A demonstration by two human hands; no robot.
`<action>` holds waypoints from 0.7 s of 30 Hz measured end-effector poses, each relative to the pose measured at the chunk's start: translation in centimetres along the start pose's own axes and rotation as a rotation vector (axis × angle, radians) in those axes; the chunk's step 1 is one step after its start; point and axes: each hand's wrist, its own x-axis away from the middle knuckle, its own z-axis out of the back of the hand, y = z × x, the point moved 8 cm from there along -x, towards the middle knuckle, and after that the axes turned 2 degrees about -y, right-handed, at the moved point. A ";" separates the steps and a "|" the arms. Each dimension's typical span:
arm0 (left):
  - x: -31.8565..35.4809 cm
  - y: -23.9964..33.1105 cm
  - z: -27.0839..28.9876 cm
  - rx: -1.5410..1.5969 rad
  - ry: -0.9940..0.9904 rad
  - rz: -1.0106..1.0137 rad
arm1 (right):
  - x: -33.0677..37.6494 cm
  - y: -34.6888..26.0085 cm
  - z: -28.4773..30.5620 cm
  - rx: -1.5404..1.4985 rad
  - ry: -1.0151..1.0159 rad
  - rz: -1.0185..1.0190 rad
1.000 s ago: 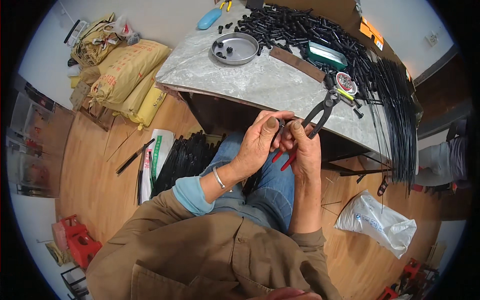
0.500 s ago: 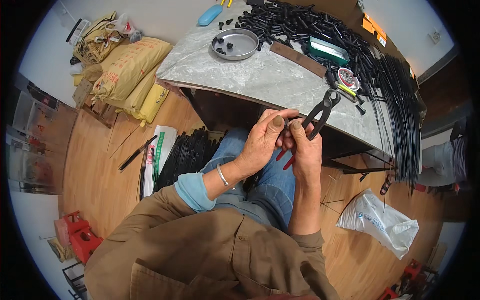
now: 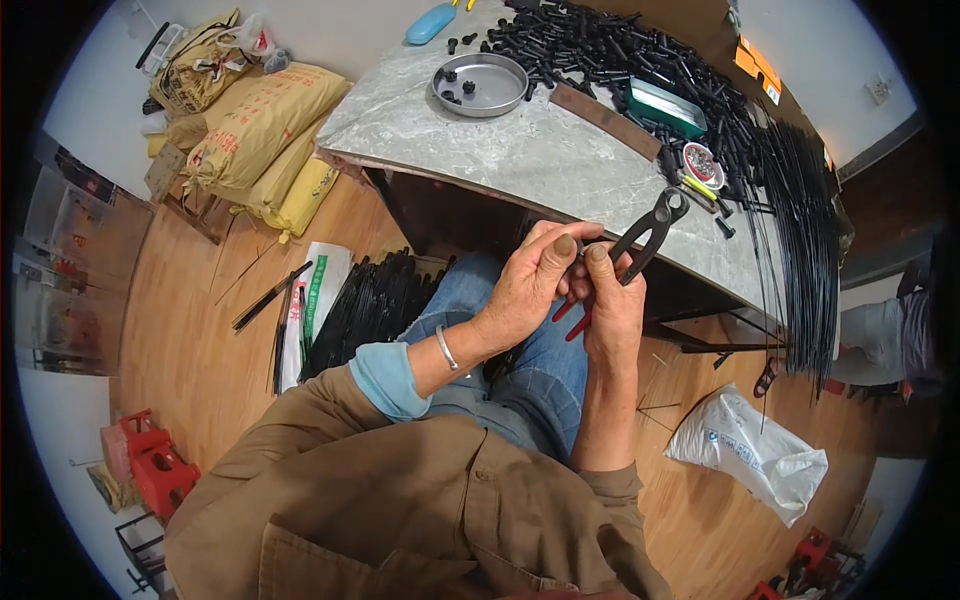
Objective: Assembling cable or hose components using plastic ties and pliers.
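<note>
My left hand (image 3: 528, 282) and my right hand (image 3: 613, 312) meet above my lap, just off the table's front edge. The left thumb and fingers are pinched on a small dark piece, mostly hidden between the hands. Pincers (image 3: 651, 238) with a black head and red grips lie in my right hand, its fingers closed round them. Their jaws point away from me over the table edge, with a gap between the tips. My right thumb presses close to the left fingertips; whether it also touches the small piece I cannot tell.
On the grey table (image 3: 430, 145) are a round metal tray (image 3: 500, 92) with small black parts, a heap of black parts (image 3: 600, 45), a metal bar (image 3: 605, 120), a green box (image 3: 668, 108) and long black rods (image 3: 808, 260). More black rods (image 3: 365, 305) lie left of my legs; a white sack (image 3: 745, 450) sits right.
The view has shifted slightly, and the pincers' head sits a little farther right and lower in it. Both hands keep nearly the same pose and hold.
</note>
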 end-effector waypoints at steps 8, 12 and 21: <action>-0.1 -0.2 0.0 0.006 -0.008 -0.042 | 0.2 0.1 0.1 -0.016 0.018 0.027; -0.1 -0.2 -0.1 -0.010 -0.021 -0.058 | 0.3 0.2 0.4 -0.038 0.028 0.018; 0.0 -0.7 -0.5 0.031 -0.030 -0.071 | 0.3 0.2 0.7 -0.018 0.034 0.027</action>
